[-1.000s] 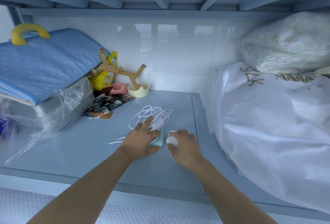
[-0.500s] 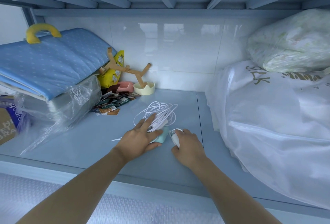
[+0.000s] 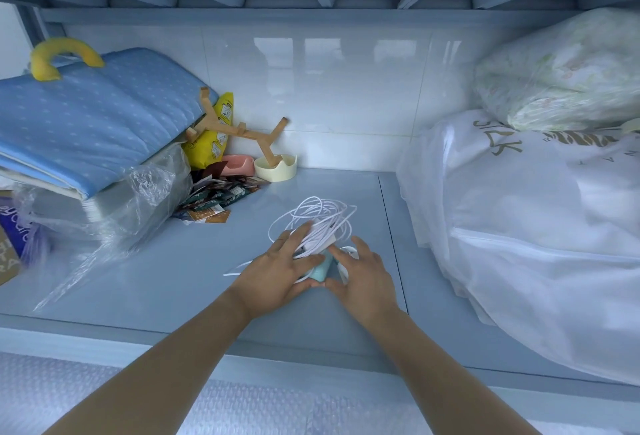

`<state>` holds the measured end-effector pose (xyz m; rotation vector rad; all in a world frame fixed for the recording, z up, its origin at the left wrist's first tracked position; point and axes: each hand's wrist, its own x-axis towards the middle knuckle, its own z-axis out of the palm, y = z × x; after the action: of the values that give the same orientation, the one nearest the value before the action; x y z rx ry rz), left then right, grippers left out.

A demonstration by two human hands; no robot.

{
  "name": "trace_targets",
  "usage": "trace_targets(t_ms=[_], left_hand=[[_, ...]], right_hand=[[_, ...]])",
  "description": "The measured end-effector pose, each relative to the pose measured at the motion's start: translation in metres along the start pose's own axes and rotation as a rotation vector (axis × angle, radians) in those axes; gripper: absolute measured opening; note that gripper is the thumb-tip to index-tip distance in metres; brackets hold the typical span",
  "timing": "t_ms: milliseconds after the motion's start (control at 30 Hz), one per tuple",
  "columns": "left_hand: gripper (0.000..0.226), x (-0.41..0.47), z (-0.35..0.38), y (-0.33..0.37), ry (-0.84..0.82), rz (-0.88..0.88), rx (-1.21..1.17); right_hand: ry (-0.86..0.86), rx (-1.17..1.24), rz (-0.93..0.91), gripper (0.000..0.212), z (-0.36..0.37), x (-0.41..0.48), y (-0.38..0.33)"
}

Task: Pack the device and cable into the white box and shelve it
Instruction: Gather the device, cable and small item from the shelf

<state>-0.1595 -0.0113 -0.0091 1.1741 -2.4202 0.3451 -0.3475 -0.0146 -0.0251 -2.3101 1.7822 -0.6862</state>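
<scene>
On the pale blue shelf (image 3: 173,268), both hands meet over a small teal device (image 3: 320,270) that lies near the middle of the board. The left hand (image 3: 277,275) rests flat with its fingers spread wide across the near loops of a tangled white cable (image 3: 318,223), its thumb against the device's near end; it presses rather than grips. The right hand (image 3: 363,275) lies just beside it, fingers loosely spread, forefinger and thumb touching the device's right side, with a white piece partly hidden under the palm. The cable's far loops fan out on the shelf beyond the fingertips. No white box shows in this view. At the back left, a cream bowl (image 3: 276,168) holds the foot of a tilted wooden stand (image 3: 242,131), and a pink dish (image 3: 235,163) sits beside it; its contents cannot be made out. A clear plastic bag (image 3: 145,199) wraps a stack under the folded blue mat (image 3: 93,119). To the right, a large white zippered bag (image 3: 536,226) is stuffed with bedding.
</scene>
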Motion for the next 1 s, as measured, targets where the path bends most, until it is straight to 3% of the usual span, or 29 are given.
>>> trace_targets(t_ms=[167, 433, 733, 1000], left_hand=[[0.047, 0.001, -0.004, -0.009, -0.04, 0.013, -0.064], [0.041, 0.002, 0.005, -0.008, -0.009, 0.001, -0.066], [0.039, 0.003, 0.004, -0.015, -0.025, 0.001, -0.125], [0.045, -0.002, 0.004, -0.022, -0.043, 0.017, -0.18]], right_hand=[[0.023, -0.086, 0.014, 0.057, 0.006, -0.001, -0.004], [0.05, -0.138, 0.123, 0.057, -0.003, -0.008, -0.009], [-0.112, -0.09, 0.211, 0.053, -0.025, -0.008, -0.014], [-0.205, -0.115, 0.257, 0.077, -0.017, -0.017, -0.023]])
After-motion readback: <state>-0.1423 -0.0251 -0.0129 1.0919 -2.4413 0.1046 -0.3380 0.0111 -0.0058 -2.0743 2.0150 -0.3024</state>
